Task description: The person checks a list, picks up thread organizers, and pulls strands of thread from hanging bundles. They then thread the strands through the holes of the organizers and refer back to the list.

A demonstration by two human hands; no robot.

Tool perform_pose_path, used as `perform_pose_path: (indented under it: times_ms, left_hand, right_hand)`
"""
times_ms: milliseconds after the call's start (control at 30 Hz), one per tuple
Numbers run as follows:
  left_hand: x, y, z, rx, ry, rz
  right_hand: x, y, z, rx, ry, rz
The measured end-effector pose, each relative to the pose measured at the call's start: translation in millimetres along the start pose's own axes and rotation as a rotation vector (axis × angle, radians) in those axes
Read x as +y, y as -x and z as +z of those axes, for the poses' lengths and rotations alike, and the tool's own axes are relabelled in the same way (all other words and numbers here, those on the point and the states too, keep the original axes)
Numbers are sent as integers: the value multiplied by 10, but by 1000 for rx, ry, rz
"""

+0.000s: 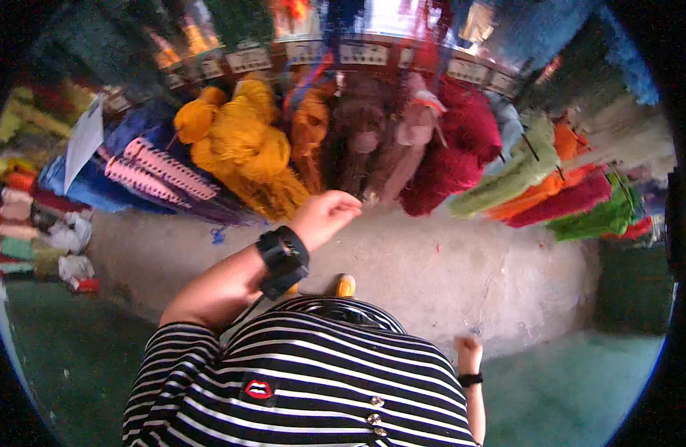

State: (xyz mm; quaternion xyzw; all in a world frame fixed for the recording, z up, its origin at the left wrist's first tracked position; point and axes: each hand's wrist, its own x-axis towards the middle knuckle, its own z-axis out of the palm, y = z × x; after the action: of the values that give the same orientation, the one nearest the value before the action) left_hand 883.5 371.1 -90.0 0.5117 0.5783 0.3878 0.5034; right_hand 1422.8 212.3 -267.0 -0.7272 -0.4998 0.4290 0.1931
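Observation:
My left hand [324,216] reaches forward with its fingers pinched together near the lower ends of the hanging yarn hanks. It is closest to the brown hank [360,141] and the mustard-yellow hank [246,145]. I cannot tell whether it pinches a strand. A black strap sits on that wrist. My right hand [468,349] hangs low at my side, closed in a fist with nothing visible in it. My black-and-white striped shirt fills the bottom of the view.
A row of hanging yarn hanks runs across the back: blue and pink [145,167], orange [309,123], dark red [462,149], light green [510,175], bright green [600,216]. Folded cloths [30,223] pile at the left. Concrete floor [447,268] lies below.

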Motion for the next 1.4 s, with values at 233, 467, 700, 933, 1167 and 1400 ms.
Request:
perform_pose_path:
  times_ms: [233,467,700,933,1167,1400]
  left_hand:
    - [463,530,157,-379,-99,152]
    - [617,1324,-854,-166,-100,52]
    - [523,2196,-1848,-24,185,117]
    - [243,2776,-2753,134,345,157]
    - [-397,3027,-3336,168,247,61]
    - [-960,2782,-3539,54,266,71]
  right_hand:
    - [-3787,169,771,-618,-41,-595]
    - [-4952,588,1502,-821,-39,-803]
    - [-5504,1190,2164,-1111,-203,-542]
    - [-5985,1686,2877,-1138,-113,-549]
    - [-6295,1943,3444,-1209,203,-552]
    - [-6267,1850,4170,-1417,-334,-608]
